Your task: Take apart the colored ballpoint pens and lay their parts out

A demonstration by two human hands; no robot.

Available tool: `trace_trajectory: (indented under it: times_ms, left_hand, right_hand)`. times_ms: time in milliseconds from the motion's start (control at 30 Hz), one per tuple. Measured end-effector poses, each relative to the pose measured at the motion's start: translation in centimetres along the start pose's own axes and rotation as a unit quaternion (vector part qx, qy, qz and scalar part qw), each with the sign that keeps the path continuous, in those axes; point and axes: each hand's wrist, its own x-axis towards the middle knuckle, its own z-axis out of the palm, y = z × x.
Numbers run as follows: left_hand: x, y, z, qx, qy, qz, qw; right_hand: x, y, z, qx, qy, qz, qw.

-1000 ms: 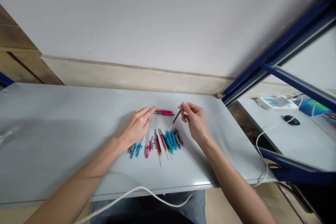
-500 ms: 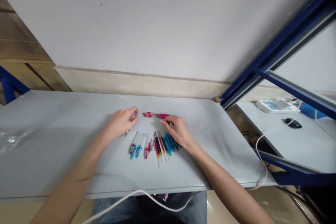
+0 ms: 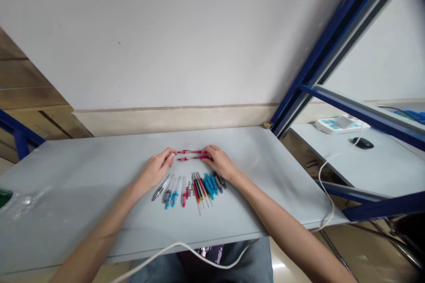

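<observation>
Half a second ago the two pink pens were lying almost together; now they are lying apart, roughly parallel to the table's (image 3: 99,177) far edge, the far pink pen (image 3: 191,151) nearer that edge and the near pink pen (image 3: 188,158) just below it. A clear barrel (image 3: 162,187), partly covered by the left hand (image 3: 155,171) before, is now showing whole at the left end of the row, nearer the table's front edge.

The right hand (image 3: 219,162) is reaching over the pens' right ends, its thumb and forefinger slightly parted and touching them. The left hand is resting just beyond their left ends, its fingers curling inward and its tips close together. Blue-tipped barrels (image 3: 175,196), refills (image 3: 198,190) and blue grips (image 3: 210,184) are lying between the forearms.

The right fingers are hiding the pens' right ends, so whether they are pinching is unclear; whether the left fingertips are holding something small is also impossible to tell. A green object (image 3: 4,196) is being cut off at the left.
</observation>
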Motion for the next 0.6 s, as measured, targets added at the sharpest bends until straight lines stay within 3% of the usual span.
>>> trace_trajectory:
  times_ms: [167, 300, 433, 600]
  left_hand:
    - [3.0, 1.8, 0.7, 0.097, 0.057, 0.148, 0.982]
    - [3.9, 2.6, 1.8, 0.259, 0.053, 0.240, 0.934]
    - [3.6, 2.5, 2.8, 0.317, 0.060, 0.256, 0.911]
    - [3.0, 2.2, 3.1, 0.247, 0.076, 0.218, 0.941]
  right_hand:
    - [0.3, 0.1, -0.5, -0.001, 0.044, -0.014, 0.999]
    - [0.2, -1.5, -0.5, 0.068, 0.067, -0.010, 0.995]
    - [-0.2, -3.1, 0.0, 0.142, 0.043, 0.002, 0.989]
    - [-0.2, -3.6, -0.1, 0.103, 0.104, -0.033, 0.989]
